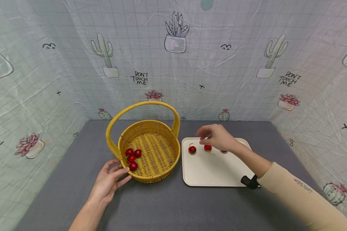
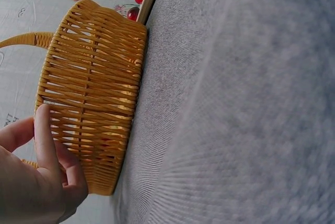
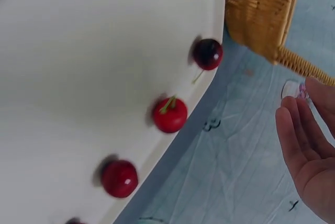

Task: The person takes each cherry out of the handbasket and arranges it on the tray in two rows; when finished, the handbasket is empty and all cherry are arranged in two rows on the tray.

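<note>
A yellow wicker basket (image 1: 150, 177) with a tall arched handle stands on the left half of the table. Several dark red cherries (image 1: 131, 158) lie inside it by the left wall. My left hand (image 1: 107, 181) holds the basket at its near left rim, fingertips on the rim and against the woven side (image 2: 89, 98). Over the back of a cream tray (image 1: 214, 175) hovers my right hand (image 1: 215, 136), fingers loosely bent, nothing visible between them. Below it on the tray are a cherry with a green stem (image 3: 170, 115), a darker cherry (image 3: 208, 54) and another cherry (image 3: 119, 178).
The tray stands just right of the basket on a grey tabletop (image 1: 159, 208). Behind and on both sides hangs a cloth (image 1: 205, 73) printed with cacti. A black cylindrical piece (image 1: 250, 182) shows at my right forearm, over the tray's near right corner.
</note>
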Demonstrator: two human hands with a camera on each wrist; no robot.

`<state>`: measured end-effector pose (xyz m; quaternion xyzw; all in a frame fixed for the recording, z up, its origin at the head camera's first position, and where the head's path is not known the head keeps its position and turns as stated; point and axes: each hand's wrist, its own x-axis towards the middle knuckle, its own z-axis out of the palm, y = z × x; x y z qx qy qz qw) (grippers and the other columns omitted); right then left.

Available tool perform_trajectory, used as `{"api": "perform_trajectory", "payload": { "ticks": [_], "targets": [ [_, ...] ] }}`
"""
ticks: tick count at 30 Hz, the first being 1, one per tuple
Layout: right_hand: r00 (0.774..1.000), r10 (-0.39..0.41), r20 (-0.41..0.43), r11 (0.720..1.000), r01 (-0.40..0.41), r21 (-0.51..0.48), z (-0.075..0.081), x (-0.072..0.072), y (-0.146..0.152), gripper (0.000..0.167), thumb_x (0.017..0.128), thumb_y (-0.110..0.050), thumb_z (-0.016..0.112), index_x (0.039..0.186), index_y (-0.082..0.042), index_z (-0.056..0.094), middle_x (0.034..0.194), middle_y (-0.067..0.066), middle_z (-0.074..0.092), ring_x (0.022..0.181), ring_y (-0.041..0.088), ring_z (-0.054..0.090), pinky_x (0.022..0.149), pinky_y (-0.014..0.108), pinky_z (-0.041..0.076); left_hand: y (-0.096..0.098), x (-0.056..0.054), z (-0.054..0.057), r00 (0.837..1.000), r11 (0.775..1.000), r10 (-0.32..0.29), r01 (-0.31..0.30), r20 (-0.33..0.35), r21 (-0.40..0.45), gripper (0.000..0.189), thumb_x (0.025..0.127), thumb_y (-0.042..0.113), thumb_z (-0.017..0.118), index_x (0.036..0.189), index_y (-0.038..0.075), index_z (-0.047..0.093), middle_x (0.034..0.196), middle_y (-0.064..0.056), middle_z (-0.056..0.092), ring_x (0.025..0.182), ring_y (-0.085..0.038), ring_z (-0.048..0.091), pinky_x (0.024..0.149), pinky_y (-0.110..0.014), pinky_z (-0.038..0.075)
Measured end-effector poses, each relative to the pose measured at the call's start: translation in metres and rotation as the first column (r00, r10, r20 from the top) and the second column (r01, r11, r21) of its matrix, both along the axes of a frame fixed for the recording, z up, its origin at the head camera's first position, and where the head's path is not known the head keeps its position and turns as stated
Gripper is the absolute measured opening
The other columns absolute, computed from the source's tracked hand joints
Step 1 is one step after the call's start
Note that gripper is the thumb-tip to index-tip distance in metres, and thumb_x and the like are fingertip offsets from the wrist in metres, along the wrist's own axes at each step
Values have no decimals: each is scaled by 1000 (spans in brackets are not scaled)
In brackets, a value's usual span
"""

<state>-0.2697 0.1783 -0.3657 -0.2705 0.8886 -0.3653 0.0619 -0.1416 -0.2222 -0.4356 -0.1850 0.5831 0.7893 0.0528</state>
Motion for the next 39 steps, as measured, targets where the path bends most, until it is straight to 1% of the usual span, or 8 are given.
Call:
{"api": "perform_trajectory", "payload": {
  "ticks": [3,9,13,18,22,30,37,39],
  "targets": [
    [999,32,16,999,-32,-11,3,1,-16,25,90,-3,80,113,-10,74,102,2,73,93,20,70,81,35,62,0,0,0,1000,1000,-2,2,-2,-4,55,99,0,67,137,18,32,118,-5,52,108,-21,65,95,-41,60],
    [991,136,0,991,-136,-19,5,1,-48,22,92,-5,78,113,-11,74,99,-1,73,90,17,70,77,30,62,-1,1,1,1000,1000,0,0,-4,1,53,99,0,67,136,18,33,117,-5,52,107,-21,66,95,-41,60],
    [979,202,-4,979,-202,-24,2,1,-68,24,93,-4,77,116,-8,73,103,0,73,92,13,70,77,26,62,-1,1,1,1000,1000,0,0,-4,1,53,99,0,67,136,18,33,117,-5,52,106,-20,66,95,-41,60],
    [964,264,-16,964,-265,-26,-6,-1,-92,25,92,-2,77,115,-7,72,105,1,72,92,11,68,79,23,61,0,1,1,1000,1000,-2,2,-7,4,54,99,0,67,136,18,33,117,-5,52,106,-20,66,95,-41,60],
    [955,294,-23,955,-295,-18,-13,-3,-109,23,92,-2,77,114,-7,73,107,3,73,91,10,68,79,22,59,0,1,1,1000,1000,-6,6,-6,8,53,99,0,67,136,18,33,117,-5,53,106,-20,66,95,-41,60],
    [945,328,8,945,-327,-19,-25,-4,-140,21,93,-5,77,114,-6,73,108,8,74,92,10,69,81,20,58,0,0,1,1000,1000,-9,9,4,5,53,100,0,66,136,18,32,117,-5,53,107,-20,66,95,-41,60],
    [944,327,48,945,-326,-20,-37,-10,-162,21,93,-5,77,114,-6,73,110,11,74,93,10,68,83,21,57,0,-1,1,1000,1000,-10,10,2,6,53,100,0,65,137,18,32,120,-6,52,107,-20,66,94,-40,60],
    [945,321,64,947,-319,-31,-42,-12,-168,23,93,-4,77,116,-4,73,112,13,73,94,11,69,84,21,57,0,-1,1,1000,1000,-10,10,3,5,53,100,0,65,137,18,32,120,-6,52,107,-20,66,94,-40,60]
  ]
}}
